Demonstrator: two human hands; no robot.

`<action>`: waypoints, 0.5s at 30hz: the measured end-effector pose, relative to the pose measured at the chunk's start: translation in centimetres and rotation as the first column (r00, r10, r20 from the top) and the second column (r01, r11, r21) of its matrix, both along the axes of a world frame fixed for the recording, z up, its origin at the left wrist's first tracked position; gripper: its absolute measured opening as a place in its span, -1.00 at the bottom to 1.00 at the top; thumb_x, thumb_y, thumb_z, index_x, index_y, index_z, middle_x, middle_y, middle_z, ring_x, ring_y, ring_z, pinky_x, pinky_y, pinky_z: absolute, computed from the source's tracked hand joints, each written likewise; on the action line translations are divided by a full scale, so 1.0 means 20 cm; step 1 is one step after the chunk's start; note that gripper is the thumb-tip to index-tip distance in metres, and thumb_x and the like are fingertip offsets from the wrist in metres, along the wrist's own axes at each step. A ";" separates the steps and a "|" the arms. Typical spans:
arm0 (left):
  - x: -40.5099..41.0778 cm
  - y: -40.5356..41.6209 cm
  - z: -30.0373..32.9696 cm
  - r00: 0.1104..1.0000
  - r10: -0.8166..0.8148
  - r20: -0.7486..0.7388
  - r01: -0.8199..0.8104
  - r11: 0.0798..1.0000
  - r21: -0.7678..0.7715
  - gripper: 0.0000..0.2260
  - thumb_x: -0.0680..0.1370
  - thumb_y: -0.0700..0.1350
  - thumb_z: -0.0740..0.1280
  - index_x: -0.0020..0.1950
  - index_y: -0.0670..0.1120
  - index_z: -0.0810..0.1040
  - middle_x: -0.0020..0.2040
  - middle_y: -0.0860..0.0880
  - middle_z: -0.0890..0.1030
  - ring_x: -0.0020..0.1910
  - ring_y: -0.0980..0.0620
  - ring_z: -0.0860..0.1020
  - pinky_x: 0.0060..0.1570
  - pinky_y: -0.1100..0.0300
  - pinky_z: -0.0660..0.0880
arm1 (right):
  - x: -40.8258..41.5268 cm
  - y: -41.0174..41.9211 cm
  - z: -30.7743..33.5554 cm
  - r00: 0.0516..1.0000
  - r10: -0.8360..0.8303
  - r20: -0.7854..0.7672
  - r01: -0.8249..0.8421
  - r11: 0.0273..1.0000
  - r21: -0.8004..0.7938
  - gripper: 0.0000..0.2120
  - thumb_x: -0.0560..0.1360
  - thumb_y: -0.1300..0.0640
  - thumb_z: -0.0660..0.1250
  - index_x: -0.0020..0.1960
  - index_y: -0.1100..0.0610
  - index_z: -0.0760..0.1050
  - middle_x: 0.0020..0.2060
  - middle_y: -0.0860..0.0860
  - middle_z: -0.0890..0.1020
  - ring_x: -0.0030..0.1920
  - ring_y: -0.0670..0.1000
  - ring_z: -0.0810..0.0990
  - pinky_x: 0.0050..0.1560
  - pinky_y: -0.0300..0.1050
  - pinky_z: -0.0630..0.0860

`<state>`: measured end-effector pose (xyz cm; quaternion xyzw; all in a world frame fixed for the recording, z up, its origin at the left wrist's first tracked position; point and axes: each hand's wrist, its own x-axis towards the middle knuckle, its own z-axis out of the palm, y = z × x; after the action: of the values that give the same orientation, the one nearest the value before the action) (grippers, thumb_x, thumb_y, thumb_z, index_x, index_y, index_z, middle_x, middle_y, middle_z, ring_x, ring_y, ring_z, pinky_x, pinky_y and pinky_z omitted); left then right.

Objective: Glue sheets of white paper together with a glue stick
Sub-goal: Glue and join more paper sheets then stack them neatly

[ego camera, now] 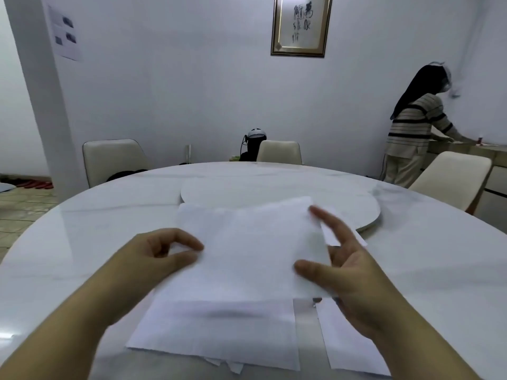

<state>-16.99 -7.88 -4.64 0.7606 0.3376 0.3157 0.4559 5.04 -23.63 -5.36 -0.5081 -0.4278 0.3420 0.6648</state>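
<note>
A white sheet of paper (252, 250) hangs lifted over the table, held by both hands. My left hand (162, 250) pinches its left edge between thumb and forefinger. My right hand (345, 272) holds its right edge, thumb on top and fingers spread behind. Below it a stack of white sheets (216, 333) lies flat on the table. Another white sheet (354, 341) lies to the right, partly under my right forearm. A small dark object (317, 300) peeks out between the sheets; I cannot tell what it is. No glue stick is plainly visible.
The round white marble table (82, 242) carries a raised turntable (274, 187) in its middle. Cream chairs (112, 160) stand around the far side. A person in a striped top (411, 133) works at a counter at the right. A dark appliance (253, 144) stands behind the table.
</note>
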 end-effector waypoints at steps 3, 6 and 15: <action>-0.05 0.06 -0.04 0.983 0.011 -0.184 0.000 0.998 0.060 -0.87 0.45 -0.14 0.43 -0.22 0.11 0.63 -0.51 0.14 0.52 -0.53 0.22 0.44 -0.41 0.34 0.34 | -0.03 0.00 -0.05 0.992 0.071 0.101 -0.050 0.979 -0.198 -0.53 0.29 0.43 0.48 0.08 0.01 0.64 -0.08 0.22 0.72 -0.06 0.20 0.70 -0.10 -0.08 0.65; -0.09 0.10 -0.12 0.957 0.035 -0.289 -0.017 0.998 0.063 -0.87 0.43 -0.10 0.45 -0.19 0.15 0.63 -0.45 0.08 0.54 -0.47 0.17 0.45 -0.35 0.28 0.34 | -0.06 0.02 -0.11 0.974 0.065 0.219 0.024 0.923 -0.384 -0.69 0.26 0.31 0.57 -0.08 0.01 0.69 -0.08 0.19 0.72 -0.09 0.19 0.71 -0.02 0.06 0.64; -0.12 0.15 -0.21 0.902 0.037 -0.430 0.040 0.985 0.169 -0.80 0.43 -0.10 0.45 -0.20 0.24 0.61 -0.51 0.08 0.48 -0.50 0.19 0.39 -0.37 0.38 0.32 | -0.08 0.07 -0.16 0.904 0.080 0.420 0.167 0.838 -0.519 -0.64 0.12 0.02 0.59 -0.11 -0.16 0.65 0.00 0.21 0.67 -0.22 0.07 0.65 -0.14 -0.09 0.62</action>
<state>-19.43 -4.83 -8.84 0.8487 0.4007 0.1674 0.3019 3.45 -22.33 -8.52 -0.7474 -0.4353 0.3143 0.3913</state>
